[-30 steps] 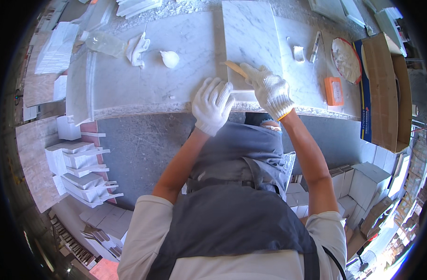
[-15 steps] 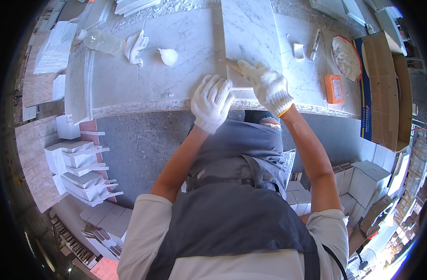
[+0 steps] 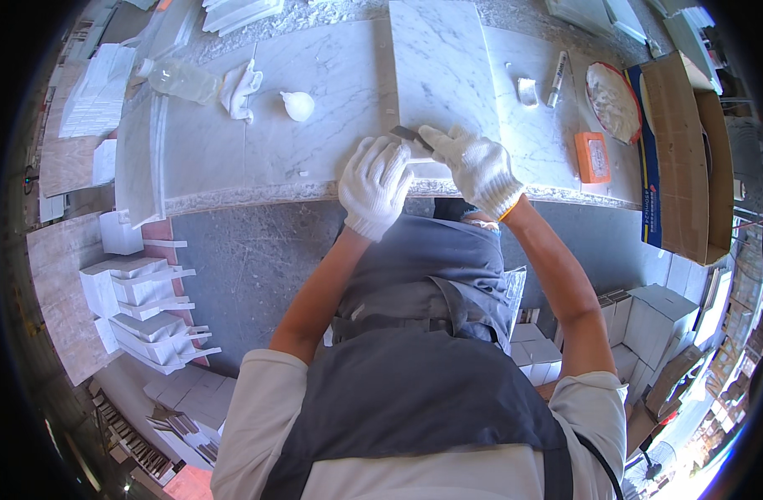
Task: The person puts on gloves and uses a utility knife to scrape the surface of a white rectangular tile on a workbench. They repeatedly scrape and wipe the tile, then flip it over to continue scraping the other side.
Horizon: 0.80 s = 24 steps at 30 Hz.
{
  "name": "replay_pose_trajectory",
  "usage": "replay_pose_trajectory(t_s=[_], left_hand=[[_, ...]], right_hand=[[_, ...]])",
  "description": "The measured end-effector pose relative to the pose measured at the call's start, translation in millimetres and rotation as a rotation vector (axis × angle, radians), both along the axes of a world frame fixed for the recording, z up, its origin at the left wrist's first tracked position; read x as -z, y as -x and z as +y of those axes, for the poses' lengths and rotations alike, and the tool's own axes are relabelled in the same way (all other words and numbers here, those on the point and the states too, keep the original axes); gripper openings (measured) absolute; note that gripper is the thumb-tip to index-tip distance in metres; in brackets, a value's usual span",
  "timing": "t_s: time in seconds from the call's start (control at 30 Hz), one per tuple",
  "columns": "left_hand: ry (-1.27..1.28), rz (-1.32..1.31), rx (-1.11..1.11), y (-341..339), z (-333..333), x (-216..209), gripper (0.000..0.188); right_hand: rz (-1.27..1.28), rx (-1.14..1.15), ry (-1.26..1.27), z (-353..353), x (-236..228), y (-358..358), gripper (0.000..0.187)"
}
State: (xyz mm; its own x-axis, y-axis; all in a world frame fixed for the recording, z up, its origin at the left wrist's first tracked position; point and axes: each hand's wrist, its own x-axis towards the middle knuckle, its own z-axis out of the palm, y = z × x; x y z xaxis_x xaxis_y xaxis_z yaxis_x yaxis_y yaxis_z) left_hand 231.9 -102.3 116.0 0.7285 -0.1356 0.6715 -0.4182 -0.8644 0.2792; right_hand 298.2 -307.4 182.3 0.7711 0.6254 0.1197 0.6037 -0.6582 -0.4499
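Note:
A long white marble slab (image 3: 440,67) with grey veins lies on the bench, its near end toward me. My right hand (image 3: 480,171), in a white knit glove, is closed on a flat, dark scraper (image 3: 410,133) at that near end. The scraper's tip points left, just above the fingertips of my left hand. My left hand (image 3: 375,185), also gloved, rests at the slab's near left corner. Its fingers are stretched out side by side; the thumb is hard to make out.
To the left lie a clear plastic bottle (image 3: 181,81), a white cloth (image 3: 242,90) and a small knotted white bag (image 3: 298,106). On the right are a marker (image 3: 557,81), an orange block (image 3: 593,157), a bowl of white powder (image 3: 612,103) and a cardboard box (image 3: 677,158).
The scraper has turned in my right hand's grip, now showing its dark face instead of a tan one, and has shifted slightly down and left. My left hand has hardly moved.

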Motion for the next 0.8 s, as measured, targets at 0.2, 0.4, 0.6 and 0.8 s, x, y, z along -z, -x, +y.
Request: replay_pose_trajectory(t_s=[0.2, 0.4, 0.6, 0.8], left_hand=[[-0.028, -0.036, -0.02, 2.3, 1.0, 6.0, 0.044], [-0.041, -0.034, -0.057, 3.6, 1.3, 11.5, 0.038], [-0.053, -0.07, -0.061, 2.7, 0.1, 11.4, 0.037], [-0.072, -0.044, -0.053, 2.9, 0.5, 6.9, 0.037]], right_hand=[[-0.088, -0.124, -0.286, -0.5, -0.1, -17.3, 0.041], [0.173, 0.077, -0.287, 5.8, 5.4, -20.0, 0.045], [0.087, -0.021, -0.185, -0.4, 5.3, -32.4, 0.038], [0.066, 0.021, -0.177, 5.1, 18.4, -20.7, 0.036]])
